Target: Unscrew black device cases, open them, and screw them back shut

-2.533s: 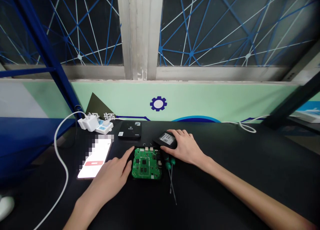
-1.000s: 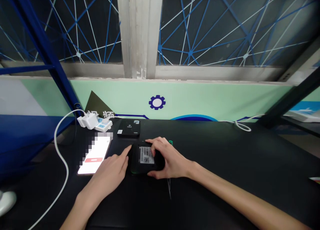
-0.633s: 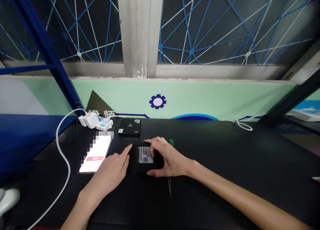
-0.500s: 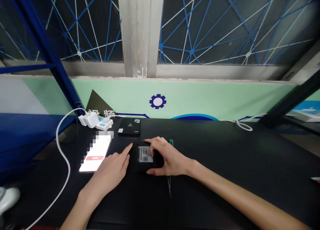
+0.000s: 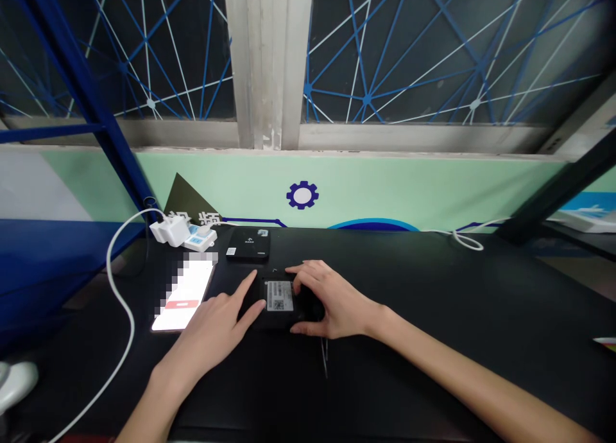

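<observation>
A flat black box (image 5: 278, 321) lies on the dark table in front of me, with a white printed label (image 5: 280, 296) on its upper face. My right hand (image 5: 332, 298) is curved over the box's right side, fingers at the far edge and thumb at the near edge. At the box's left side is my left hand (image 5: 224, 314), index finger stretched out along the edge and thumb tip beside the label, the two spread apart. A thin, light-coloured strand or rod (image 5: 324, 358) shows below my right hand; I cannot make out what it is.
Behind the box lies another flat black box (image 5: 248, 245) with a logo and small stickers. A phone (image 5: 180, 302) with a lit screen is left of my left hand. White plugs (image 5: 171, 230) sit in a power strip (image 5: 199, 239); a white cable (image 5: 126, 308) curves down the left.
My left thumb has moved right, away from the index finger, to beside the label. My right hand has shifted slightly right, and the green object behind it is now out of sight.
</observation>
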